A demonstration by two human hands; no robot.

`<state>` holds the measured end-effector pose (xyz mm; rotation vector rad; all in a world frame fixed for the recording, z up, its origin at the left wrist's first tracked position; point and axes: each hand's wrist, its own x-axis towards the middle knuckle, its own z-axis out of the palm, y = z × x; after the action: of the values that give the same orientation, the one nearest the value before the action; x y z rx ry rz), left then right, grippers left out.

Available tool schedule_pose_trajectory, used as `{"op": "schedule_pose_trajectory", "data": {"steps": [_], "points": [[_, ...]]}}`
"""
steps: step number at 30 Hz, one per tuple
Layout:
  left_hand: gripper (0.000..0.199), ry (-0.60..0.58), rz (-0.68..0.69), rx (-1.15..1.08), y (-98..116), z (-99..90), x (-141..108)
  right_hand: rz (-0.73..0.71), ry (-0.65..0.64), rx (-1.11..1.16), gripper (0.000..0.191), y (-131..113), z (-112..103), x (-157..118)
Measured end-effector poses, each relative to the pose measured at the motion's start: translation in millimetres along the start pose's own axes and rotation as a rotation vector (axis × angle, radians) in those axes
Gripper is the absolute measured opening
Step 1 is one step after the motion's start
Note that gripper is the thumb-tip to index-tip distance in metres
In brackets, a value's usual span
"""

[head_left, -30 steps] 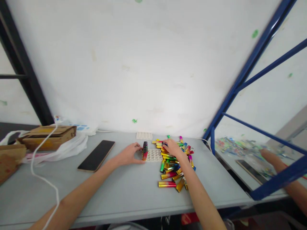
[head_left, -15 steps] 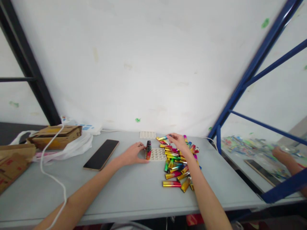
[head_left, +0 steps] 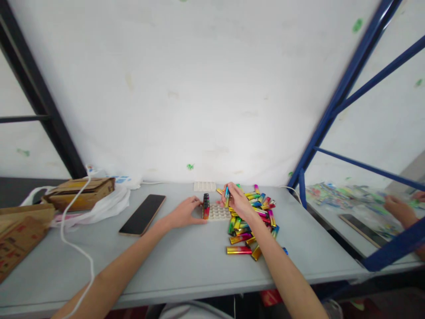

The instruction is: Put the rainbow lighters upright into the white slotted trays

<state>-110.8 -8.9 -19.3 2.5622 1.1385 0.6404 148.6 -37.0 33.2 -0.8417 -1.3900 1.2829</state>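
My right hand (head_left: 238,200) pinches a shiny blue-and-gold lighter (head_left: 227,197), held nearly upright above the right part of a pale tray with round cups (head_left: 219,213). At the tray's left end stands a row of lighters (head_left: 206,207) with black tops, upright and close together. Beside that row rests my left hand (head_left: 186,212), thumb and fingers apart at its left side; whether the fingertips touch the lighters is hard to see. To the right of the tray lies a loose pile of metallic lighters (head_left: 239,250) in gold, red, green and blue, partly hidden by my right forearm.
A second pale tray (head_left: 204,186) lies near the wall. On the left are a phone (head_left: 142,215), cardboard boxes (head_left: 79,192), a white plastic bag (head_left: 111,201) and a white cable (head_left: 78,251). Blue metal framing (head_left: 318,128) borders the right; beyond it another person's hand (head_left: 396,208) works.
My right hand has moved left and slightly nearer from the back of the pile, turning the lighter from lying flat to upright beside the tray. My left hand stays by the row.
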Motion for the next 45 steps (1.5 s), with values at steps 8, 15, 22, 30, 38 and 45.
{"op": "schedule_pose_trajectory", "data": {"steps": [8, 15, 22, 30, 38, 45], "points": [[0.073, -0.003, 0.009, -0.022, 0.4, 0.0, 0.5, -0.023, 0.022, -0.25, 0.057, 18.0, 9.5, 0.7], [0.072, -0.003, 0.003, -0.009, 1.6, -0.2, 1.1, -0.215, 0.167, -0.552, 0.055, 23.7, 10.9, 0.9], [0.071, 0.039, -0.078, 0.108, 12.0, 9.1, 4.1, -0.229, 0.257, -0.633, 0.045, 20.6, 16.4, -3.1], [0.069, -0.017, 0.018, -0.054, 1.3, -3.5, 2.1, -0.265, 0.243, -0.666, 0.034, 19.5, 20.4, -7.3], [0.065, -0.043, 0.048, -0.056, 2.4, -9.9, -1.7, -0.268, 0.242, -0.708, 0.04, 18.0, 16.5, -8.1], [0.065, -0.117, 0.065, -0.072, 1.3, -18.7, -5.7, -0.246, 0.223, -0.742, 0.026, 18.5, 12.4, -7.8]]}}
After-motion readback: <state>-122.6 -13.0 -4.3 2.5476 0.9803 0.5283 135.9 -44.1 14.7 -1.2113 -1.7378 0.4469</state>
